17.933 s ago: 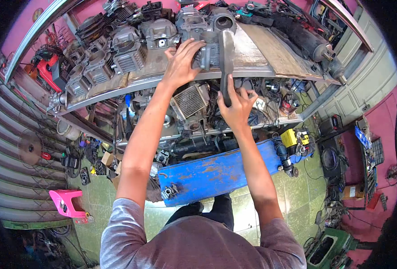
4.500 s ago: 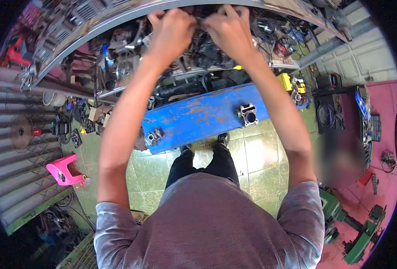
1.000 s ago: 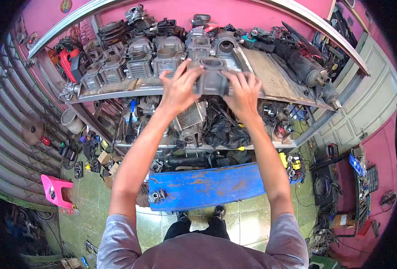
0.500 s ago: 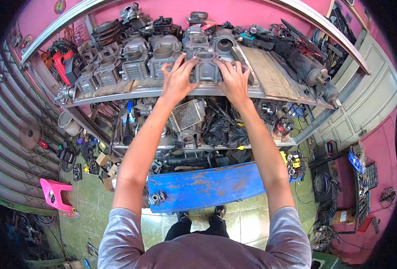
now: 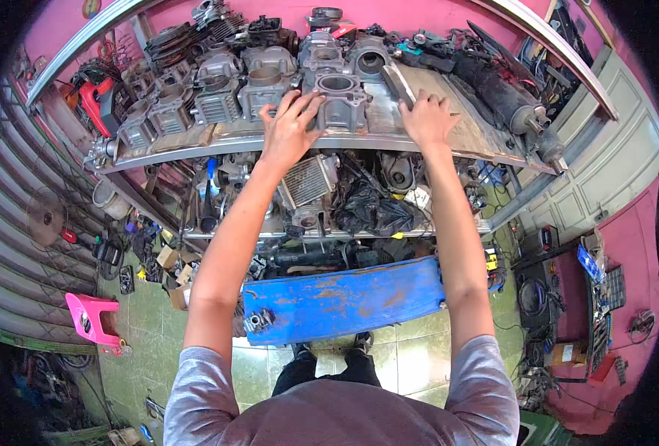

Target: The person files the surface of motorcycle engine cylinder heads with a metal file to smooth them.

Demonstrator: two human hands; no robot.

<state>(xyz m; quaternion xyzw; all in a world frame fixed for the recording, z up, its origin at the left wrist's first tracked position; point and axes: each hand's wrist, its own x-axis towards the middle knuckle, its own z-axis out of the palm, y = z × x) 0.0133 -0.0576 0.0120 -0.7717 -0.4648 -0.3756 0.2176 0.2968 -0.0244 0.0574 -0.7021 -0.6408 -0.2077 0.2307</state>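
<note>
- The metal block [image 5: 338,100] stood upright at twelve o'clock on the shelf [image 5: 225,147].
- My left fingers [image 5: 298,111], loosely curled, were at its nine o'clock side, not gripping; contact unclear.
- My right fingers [image 5: 434,105] were spread, near the dark bar [image 5: 399,83]; I couldn't tell if they touched.
- Probably heavy, stiff, maybe oily: best held by both sides.
- I could read no writing.

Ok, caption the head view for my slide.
Left hand at a metal engine cylinder, right hand over a wooden board.
</note>
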